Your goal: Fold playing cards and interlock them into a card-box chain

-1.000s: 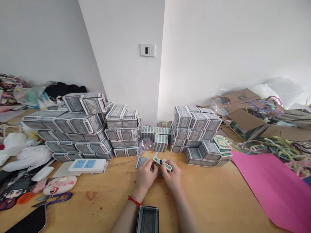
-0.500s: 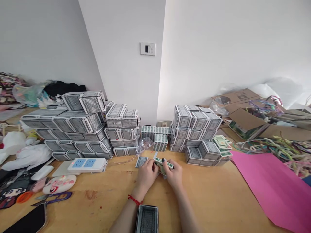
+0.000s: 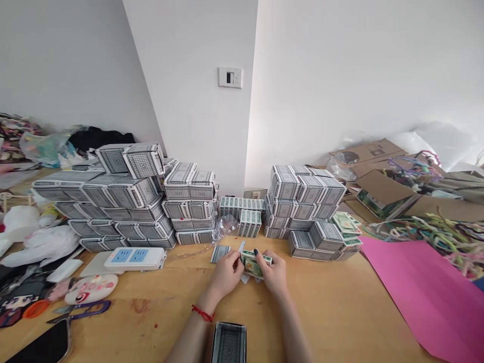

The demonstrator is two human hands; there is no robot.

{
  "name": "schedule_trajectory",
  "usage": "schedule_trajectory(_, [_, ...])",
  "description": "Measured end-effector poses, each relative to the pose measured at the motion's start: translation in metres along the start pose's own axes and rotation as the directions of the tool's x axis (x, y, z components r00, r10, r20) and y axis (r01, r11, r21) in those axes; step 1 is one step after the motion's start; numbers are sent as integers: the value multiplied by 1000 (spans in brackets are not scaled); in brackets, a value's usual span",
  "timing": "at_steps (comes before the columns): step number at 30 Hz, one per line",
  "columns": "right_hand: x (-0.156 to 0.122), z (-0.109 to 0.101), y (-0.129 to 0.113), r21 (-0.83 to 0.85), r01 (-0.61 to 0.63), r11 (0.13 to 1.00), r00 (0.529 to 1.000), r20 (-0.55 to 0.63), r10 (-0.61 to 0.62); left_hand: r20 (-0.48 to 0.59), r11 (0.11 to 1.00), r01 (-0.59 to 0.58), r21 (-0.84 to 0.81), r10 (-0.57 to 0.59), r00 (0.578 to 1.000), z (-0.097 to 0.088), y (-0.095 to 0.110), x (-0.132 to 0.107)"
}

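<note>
A small green and cream card box (image 3: 252, 265) is held between both hands above the middle of the table. My right hand (image 3: 275, 275) grips its right end, thumb on the upper edge. My left hand (image 3: 227, 275) is closed, with its fingertips pinching the box's left end. White flaps stick out under the box, and a pale strip shows behind its left end. Just beyond my left hand lies a grey patterned playing card (image 3: 220, 253). Between my forearms, near the front edge of view, stands an open grey patterned box (image 3: 229, 345).
Stacks of grey patterned boxes stand at left (image 3: 128, 194) and right (image 3: 308, 191). Green card boxes (image 3: 249, 222) stand between them. A white power strip (image 3: 136, 258), scissors (image 3: 85, 308) and phone (image 3: 41, 345) lie left. Pink paper (image 3: 412, 292) lies right.
The box has tilted so that its broad green face shows more, and white flaps now appear beneath it. My left hand and forearm have shifted slightly left.
</note>
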State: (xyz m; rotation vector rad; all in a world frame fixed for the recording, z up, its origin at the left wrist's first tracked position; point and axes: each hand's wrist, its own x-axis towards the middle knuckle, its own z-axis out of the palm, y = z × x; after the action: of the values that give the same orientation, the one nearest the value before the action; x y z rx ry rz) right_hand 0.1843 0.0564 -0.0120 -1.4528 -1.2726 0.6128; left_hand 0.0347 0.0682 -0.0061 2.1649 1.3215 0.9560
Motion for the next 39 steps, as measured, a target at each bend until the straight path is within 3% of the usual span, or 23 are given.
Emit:
schedule_trajectory(6, [2, -2, 0, 51, -31, 998, 998, 48, 29, 50, 997, 50, -56, -47, 998, -4, -2, 2])
schedule_trajectory(13, [3, -4, 1, 59, -63, 996, 993, 100, 57, 28, 999, 32, -29, -31, 999, -3, 0, 3])
schedule_trajectory(21, [4, -1, 0, 81, -48, 996, 999, 0, 48, -199, 998, -56, -3, 54, 978, 3, 3, -1])
schedule_trajectory(26, [2, 2, -2, 27, -8, 1000, 1000, -2, 8, -252, 986, -133, 101, 155, 955, 8, -3, -3])
schedule_trajectory(33, [-2, 6, -8, -56, 87, 995, 996, -12, -88, -308, 975, -73, 211, 137, 941, 13, -4, -3])
schedule_trajectory(39, [-4, 9, -10, -141, 163, 976, 985, -25, -169, -353, 979, -33, 202, 104, 930, 13, -1, -2])
